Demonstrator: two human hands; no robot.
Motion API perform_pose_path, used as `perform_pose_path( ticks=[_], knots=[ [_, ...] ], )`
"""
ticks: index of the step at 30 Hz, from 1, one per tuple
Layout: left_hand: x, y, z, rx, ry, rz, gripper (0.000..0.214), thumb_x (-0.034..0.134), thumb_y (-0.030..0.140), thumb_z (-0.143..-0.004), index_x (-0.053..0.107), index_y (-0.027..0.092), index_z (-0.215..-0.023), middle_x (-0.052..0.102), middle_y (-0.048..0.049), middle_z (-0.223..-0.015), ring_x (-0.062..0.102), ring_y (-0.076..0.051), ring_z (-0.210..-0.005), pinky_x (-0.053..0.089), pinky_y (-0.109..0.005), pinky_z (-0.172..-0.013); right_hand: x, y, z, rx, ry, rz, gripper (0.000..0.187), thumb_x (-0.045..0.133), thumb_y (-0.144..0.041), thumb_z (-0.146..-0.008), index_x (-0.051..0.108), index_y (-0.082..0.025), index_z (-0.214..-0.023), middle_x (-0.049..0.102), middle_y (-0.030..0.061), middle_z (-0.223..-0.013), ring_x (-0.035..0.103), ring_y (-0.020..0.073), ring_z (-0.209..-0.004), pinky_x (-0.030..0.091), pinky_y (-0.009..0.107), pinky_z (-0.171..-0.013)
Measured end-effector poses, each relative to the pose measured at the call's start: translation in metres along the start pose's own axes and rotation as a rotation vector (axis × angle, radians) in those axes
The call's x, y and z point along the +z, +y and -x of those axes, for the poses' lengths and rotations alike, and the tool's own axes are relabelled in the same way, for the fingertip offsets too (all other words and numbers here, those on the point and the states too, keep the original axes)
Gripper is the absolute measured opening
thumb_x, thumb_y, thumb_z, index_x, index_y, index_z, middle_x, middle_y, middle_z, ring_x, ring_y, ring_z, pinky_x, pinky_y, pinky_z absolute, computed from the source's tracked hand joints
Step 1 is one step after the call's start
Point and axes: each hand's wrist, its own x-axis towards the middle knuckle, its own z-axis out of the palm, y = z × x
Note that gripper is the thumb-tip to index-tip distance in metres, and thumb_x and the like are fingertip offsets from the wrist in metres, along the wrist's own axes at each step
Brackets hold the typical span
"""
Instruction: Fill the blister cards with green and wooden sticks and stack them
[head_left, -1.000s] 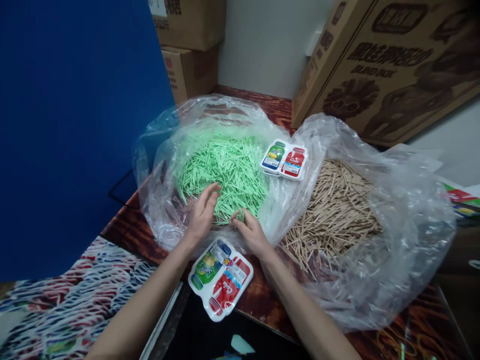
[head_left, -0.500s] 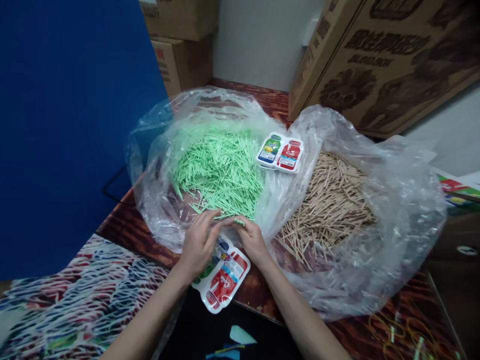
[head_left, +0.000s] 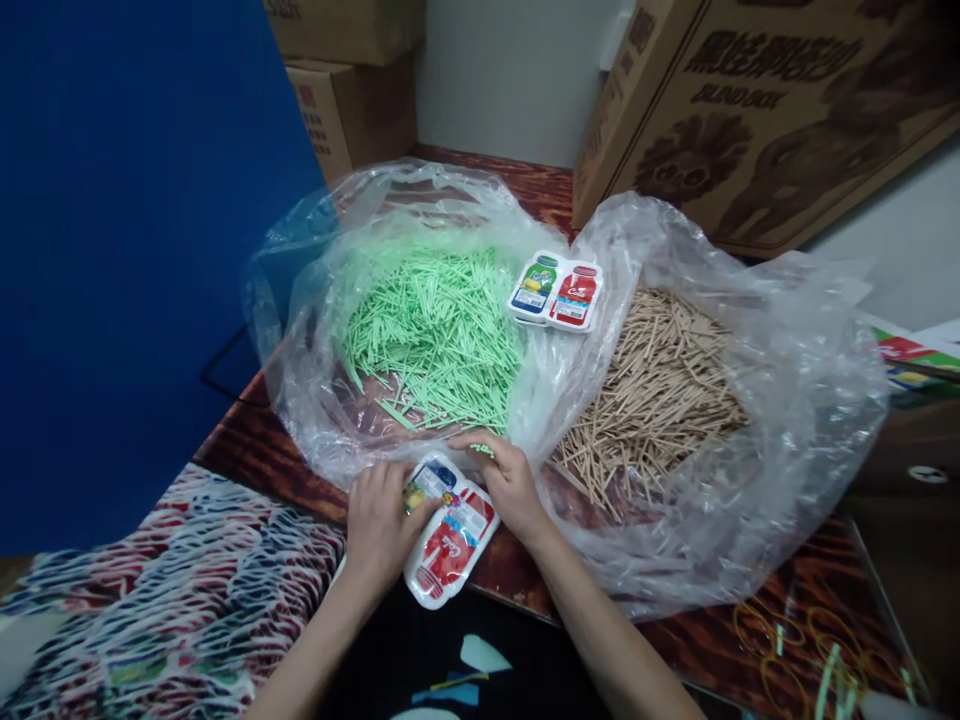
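My left hand point(head_left: 381, 520) grips the left edge of a printed pack point(head_left: 454, 540) shaped like two jars, with its thumb across the top. The pack has a red cola half and a blue-green half, and lies tilted at the table's front edge. In my right hand point(head_left: 511, 488) is a small bundle of thin green sticks point(head_left: 482, 450), closed in the fingers, with their ends showing. Just beyond both hands, a heap of green sticks point(head_left: 442, 335) lies in an opened clear plastic bag point(head_left: 307, 420).
To the right, another clear bag point(head_left: 817, 400) holds brown sticks point(head_left: 667, 390). A similar two-jar pack point(head_left: 556, 292) lies between the heaps. A blue panel point(head_left: 150, 250) stands left, and a large carton point(head_left: 750, 130) behind. Rubber bands point(head_left: 780, 650) lie front right; many packs point(head_left: 172, 600) are piled front left.
My left hand has come back from the green heap and down onto the pack, its thumb now over it. My right hand stays nearly in place with the green sticks.
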Motion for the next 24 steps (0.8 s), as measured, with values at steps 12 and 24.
perform_pose_path(
  ticks=[12,24],
  knots=[
    [-0.002,-0.019,-0.012,0.056,0.010,0.279,0.018,0.053,0.028,-0.087,0.056,0.019,-0.072,0.057,-0.0012,-0.072,0.055,-0.018,-0.070,0.040,-0.029,-0.065,0.001,-0.003,0.006,-0.063,0.005,0.048,0.035,0.044,-0.004,-0.081,0.068,-0.022,-0.098,0.070,0.0045,-0.098,0.064,0.0187,-0.096,0.047,0.035,-0.089],
    [-0.017,-0.032,-0.005,0.202,0.160,0.327,0.022,0.050,0.020,-0.090,0.067,0.020,-0.104,0.069,-0.0061,-0.093,0.063,-0.019,-0.088,0.049,-0.030,-0.078,-0.002,-0.010,0.008,-0.093,0.018,0.060,0.040,0.043,-0.001,-0.078,0.068,-0.023,-0.100,0.071,0.0037,-0.100,0.064,0.0192,-0.098,0.048,0.036,-0.091]
  ],
)
